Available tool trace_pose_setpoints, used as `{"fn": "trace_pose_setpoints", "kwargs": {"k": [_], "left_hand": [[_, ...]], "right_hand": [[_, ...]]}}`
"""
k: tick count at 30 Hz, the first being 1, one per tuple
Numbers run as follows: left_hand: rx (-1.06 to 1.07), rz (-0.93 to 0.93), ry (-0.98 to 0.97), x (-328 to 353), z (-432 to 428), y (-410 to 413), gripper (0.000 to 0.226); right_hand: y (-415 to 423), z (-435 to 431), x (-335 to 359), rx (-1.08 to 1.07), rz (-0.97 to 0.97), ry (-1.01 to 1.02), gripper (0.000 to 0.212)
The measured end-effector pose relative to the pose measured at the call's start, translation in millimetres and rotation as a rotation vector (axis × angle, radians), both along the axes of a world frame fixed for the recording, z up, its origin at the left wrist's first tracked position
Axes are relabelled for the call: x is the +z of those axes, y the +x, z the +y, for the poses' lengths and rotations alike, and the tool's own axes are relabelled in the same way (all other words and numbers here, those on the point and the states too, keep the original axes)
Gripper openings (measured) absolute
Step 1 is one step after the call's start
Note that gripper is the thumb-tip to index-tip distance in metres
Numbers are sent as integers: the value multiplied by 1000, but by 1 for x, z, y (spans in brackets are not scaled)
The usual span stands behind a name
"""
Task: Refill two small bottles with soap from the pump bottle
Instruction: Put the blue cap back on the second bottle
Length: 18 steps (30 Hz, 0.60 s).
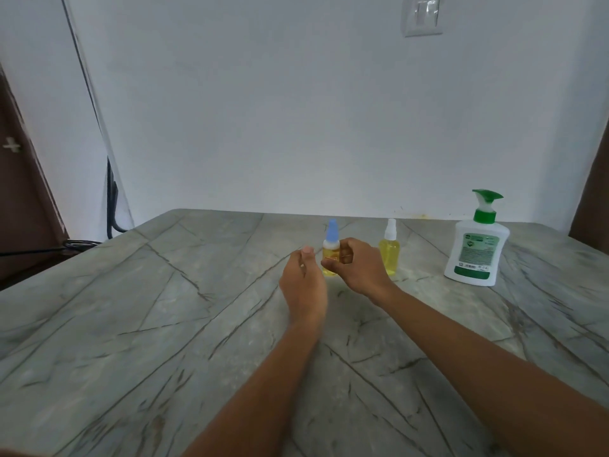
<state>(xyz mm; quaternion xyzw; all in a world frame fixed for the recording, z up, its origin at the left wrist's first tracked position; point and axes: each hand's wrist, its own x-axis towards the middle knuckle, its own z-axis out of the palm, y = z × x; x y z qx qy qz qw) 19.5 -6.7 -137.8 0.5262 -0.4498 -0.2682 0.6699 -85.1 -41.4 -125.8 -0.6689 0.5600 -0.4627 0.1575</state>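
Observation:
A small bottle with a blue cap (330, 249) stands on the marble table (164, 324), holding yellow liquid. My right hand (359, 268) is curled on it from the right, thumb across its lower front. My left hand (304, 282) hovers just left of that bottle with the thumb up, a narrow gap between them, holding nothing. A second small bottle with a white spray top (390, 249), also full of yellow liquid, stands right behind my right hand. The white pump bottle with a green pump (476, 249) stands further right, untouched.
A white wall rises right behind the table's far edge. Black cables (112, 206) hang at the back left corner. A dark door (23, 206) is at the left, and a dark panel (593, 192) at the right edge.

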Motion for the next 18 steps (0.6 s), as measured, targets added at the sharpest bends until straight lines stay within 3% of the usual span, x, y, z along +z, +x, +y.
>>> {"fn": "trace_pose_setpoints", "kwargs": {"k": [18], "left_hand": [[-3,-78,56,1,-1,-4,30]], "right_hand": [[7,-34,-11,14,2,52,42]]}}
